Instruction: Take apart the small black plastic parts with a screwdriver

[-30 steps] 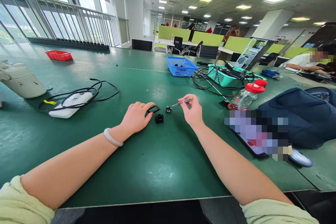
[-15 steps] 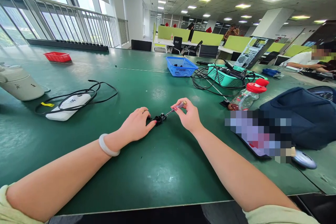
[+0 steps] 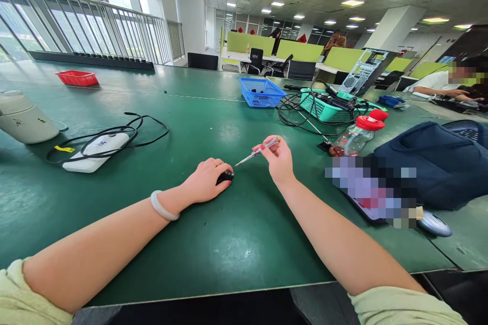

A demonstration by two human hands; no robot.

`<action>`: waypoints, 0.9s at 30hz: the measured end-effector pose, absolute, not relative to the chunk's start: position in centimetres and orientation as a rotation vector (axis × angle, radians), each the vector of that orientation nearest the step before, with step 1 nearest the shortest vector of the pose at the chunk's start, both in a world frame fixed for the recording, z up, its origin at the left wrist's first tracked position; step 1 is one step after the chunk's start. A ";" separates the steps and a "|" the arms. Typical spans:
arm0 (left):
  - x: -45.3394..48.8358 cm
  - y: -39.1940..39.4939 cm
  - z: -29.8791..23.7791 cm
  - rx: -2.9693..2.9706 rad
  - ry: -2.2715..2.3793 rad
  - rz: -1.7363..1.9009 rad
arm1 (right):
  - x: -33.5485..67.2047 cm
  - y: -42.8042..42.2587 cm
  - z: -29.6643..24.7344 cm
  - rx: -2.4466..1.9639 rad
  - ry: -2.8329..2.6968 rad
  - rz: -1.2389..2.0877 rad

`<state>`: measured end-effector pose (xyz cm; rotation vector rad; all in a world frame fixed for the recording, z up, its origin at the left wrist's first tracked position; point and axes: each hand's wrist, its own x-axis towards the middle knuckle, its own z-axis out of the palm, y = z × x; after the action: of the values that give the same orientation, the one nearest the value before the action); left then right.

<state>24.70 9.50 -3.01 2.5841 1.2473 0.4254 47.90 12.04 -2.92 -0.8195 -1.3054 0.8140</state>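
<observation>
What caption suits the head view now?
Left hand grasps a black part; right hand points a screwdriver toward it.

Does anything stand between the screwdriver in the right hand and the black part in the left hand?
Nothing loose is visible between the screwdriver and the black part, though the left hand partly covers it.

The head-worn camera looks forward and down over the green table (image 3: 244, 233) from its near edge.

Blue basket (image 3: 263, 99) and red tray (image 3: 77, 79) on a green counter (image 3: 213, 254)
A dark blue bag (image 3: 427, 172) sits near a red-topped jar (image 3: 358, 137). A black cord (image 3: 131, 135) lies over a white box (image 3: 87, 164).
</observation>
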 end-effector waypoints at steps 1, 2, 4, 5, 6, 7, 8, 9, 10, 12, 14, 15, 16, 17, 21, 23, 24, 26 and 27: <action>24.7 9.6 -3.0 2.591 1.232 0.429 | 48.2 12.6 -3.3 -0.828 -1.252 0.822; 24.7 9.6 -3.0 2.599 1.221 0.430 | 48.5 13.2 -3.6 -0.841 -1.197 0.829; 24.7 9.6 -2.9 2.602 1.221 0.427 | 48.9 14.0 -4.2 -0.865 -1.093 0.840; 24.7 9.5 -2.9 2.594 1.227 0.423 | 48.9 14.2 -4.4 -0.874 -1.054 0.850; 24.7 9.3 -2.7 2.581 1.231 0.419 | 48.9 14.3 -4.5 -0.873 -1.031 0.862; 24.6 9.1 -2.6 2.567 1.229 0.413 | 48.9 14.3 -4.5 -0.869 -1.021 0.870; 24.4 8.7 -2.4 2.555 1.219 0.403 | 48.9 14.3 -4.5 -0.862 -1.023 0.877; 24.0 8.3 -2.2 2.548 1.203 0.390 | 48.9 14.3 -4.5 -0.855 -1.031 0.881; 23.4 7.7 -2.0 2.544 1.188 0.377 | 48.9 14.2 -4.5 -0.852 -1.039 0.882; 21.6 6.5 -1.8 2.543 1.177 0.360 | 49.0 14.3 -4.4 -0.852 -1.042 0.882; 18.7 5.3 -1.7 2.534 1.210 0.357 | 49.3 14.4 -4.5 -0.857 -1.033 0.881; 16.8 4.8 -1.7 2.520 1.250 0.351 | 49.4 14.5 -4.5 -0.859 -1.027 0.884; 14.8 4.4 -1.7 2.504 1.300 0.339 | 49.5 14.5 -4.5 -0.860 -1.023 0.888; 12.6 4.0 -1.6 2.482 1.368 0.334 | 49.5 14.6 -4.6 -0.859 -1.019 0.895; 4.3 3.2 -1.0 2.342 1.817 0.399 | 49.2 14.6 -4.6 -0.846 -1.005 0.936; 1.3 2.9 -0.5 2.271 2.041 0.360 | 49.0 14.4 -4.7 -0.849 -1.015 0.954; 0.2 2.8 -0.2 2.241 2.137 0.325 | 48.9 14.4 -4.7 -0.855 -1.022 0.958; -1.2 2.9 0.2 2.208 2.261 0.255 | 48.8 14.3 -4.8 -0.868 -1.031 0.960; -1.6 3.0 0.3 2.207 2.296 0.223 | 48.8 14.2 -4.8 -0.873 -1.036 0.960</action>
<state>-1.55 3.03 0.27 2.2074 2.2957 0.2234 48.80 14.23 -4.79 -0.8734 -1.0363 0.9596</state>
